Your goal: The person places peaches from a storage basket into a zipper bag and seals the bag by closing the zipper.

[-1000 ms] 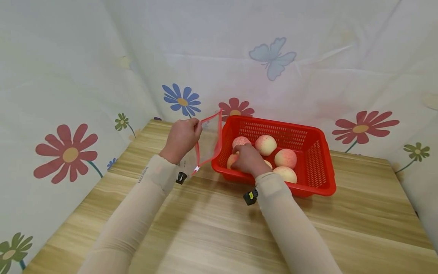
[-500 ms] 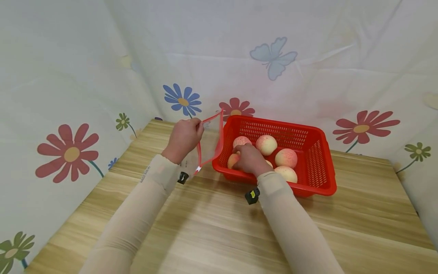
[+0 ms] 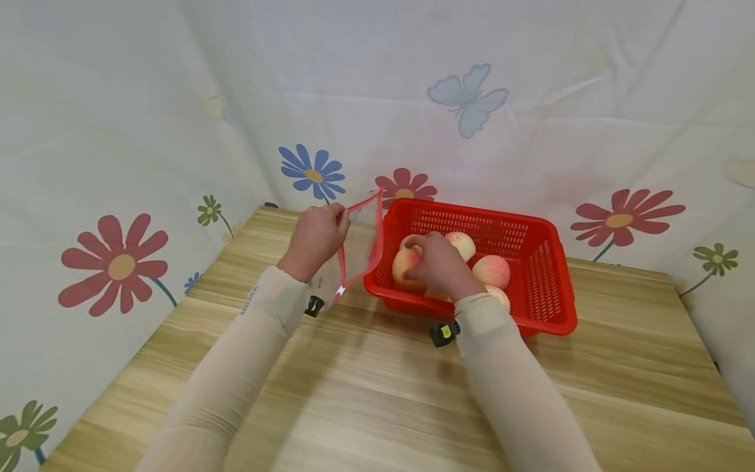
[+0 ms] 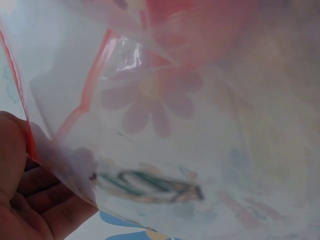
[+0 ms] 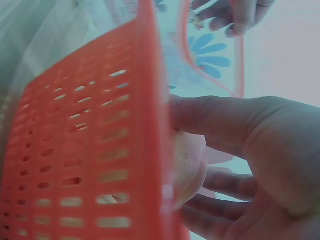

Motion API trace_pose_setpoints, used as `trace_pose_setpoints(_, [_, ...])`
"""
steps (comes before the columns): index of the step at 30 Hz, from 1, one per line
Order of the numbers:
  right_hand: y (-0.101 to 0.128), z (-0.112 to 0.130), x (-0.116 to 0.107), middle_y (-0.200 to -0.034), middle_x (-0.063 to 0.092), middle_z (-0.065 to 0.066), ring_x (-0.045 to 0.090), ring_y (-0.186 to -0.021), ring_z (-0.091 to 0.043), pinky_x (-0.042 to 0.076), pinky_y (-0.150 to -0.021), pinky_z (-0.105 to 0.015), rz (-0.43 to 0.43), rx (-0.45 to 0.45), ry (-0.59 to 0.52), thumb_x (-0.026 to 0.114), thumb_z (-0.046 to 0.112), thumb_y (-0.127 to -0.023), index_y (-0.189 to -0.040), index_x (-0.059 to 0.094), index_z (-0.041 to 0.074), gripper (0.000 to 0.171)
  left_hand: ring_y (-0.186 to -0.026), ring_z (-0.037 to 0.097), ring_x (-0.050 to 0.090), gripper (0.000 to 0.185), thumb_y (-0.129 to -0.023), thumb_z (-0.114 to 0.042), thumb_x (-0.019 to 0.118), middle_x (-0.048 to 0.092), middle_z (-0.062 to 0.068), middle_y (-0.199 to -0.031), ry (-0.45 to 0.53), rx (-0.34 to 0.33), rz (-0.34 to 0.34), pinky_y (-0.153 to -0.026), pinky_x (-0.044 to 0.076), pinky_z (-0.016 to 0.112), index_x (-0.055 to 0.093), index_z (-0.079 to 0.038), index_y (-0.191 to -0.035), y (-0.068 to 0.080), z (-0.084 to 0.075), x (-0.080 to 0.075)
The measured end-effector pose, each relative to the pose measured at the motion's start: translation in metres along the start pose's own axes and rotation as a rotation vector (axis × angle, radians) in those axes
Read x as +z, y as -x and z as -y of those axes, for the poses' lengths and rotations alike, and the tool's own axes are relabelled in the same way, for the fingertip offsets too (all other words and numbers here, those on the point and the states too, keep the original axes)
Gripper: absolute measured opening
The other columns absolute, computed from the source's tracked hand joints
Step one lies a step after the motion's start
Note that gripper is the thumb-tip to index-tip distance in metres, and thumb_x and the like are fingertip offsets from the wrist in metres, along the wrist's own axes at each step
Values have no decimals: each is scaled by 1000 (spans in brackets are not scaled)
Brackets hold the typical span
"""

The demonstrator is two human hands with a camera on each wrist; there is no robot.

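My left hand [image 3: 318,237] pinches the edge of a clear zip bag [image 3: 375,246] with a red-lined mouth and a white slider at its lower corner. The bag's mouth gapes towards the basket; in the left wrist view its printed film [image 4: 150,187] fills most of the picture. My right hand [image 3: 439,262] grips a yellow-pink peach [image 3: 406,267] over the left end of a red plastic basket [image 3: 539,278]. In the right wrist view thumb and fingers curl round that peach [image 5: 191,167], partly hidden behind the basket's wall.
Several other peaches lie in the basket, among them a pink one [image 3: 492,271] and a paler one [image 3: 463,244]; my right hand partly covers some. The basket stands on a wood-grain table [image 3: 366,393], before a flower-printed cloth [image 3: 531,151].
My right hand has risen slightly and shifted right, lifting the peach and turning it more into view. The left hand and the bag have stayed almost still.
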State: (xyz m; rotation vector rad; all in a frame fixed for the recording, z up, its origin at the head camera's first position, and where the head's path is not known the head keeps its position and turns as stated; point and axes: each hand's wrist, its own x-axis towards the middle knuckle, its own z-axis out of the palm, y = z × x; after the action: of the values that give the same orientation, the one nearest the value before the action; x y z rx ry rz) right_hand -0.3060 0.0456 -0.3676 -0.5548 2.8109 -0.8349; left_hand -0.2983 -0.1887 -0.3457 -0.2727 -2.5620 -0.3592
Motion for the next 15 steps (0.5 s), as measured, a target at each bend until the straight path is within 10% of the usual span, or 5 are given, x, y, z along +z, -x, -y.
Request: trace_pose_setpoints(15, [20,22,-28,-138,48,-7,48,-121,-28,52,-96,-46,-134,-52,13,82,31,-76,-135,55,21,65,-55,24,58,25,-96,-18,54,63,9,-62,4,-32,33,-57,52,33,70,0,-89,1,-5,-1])
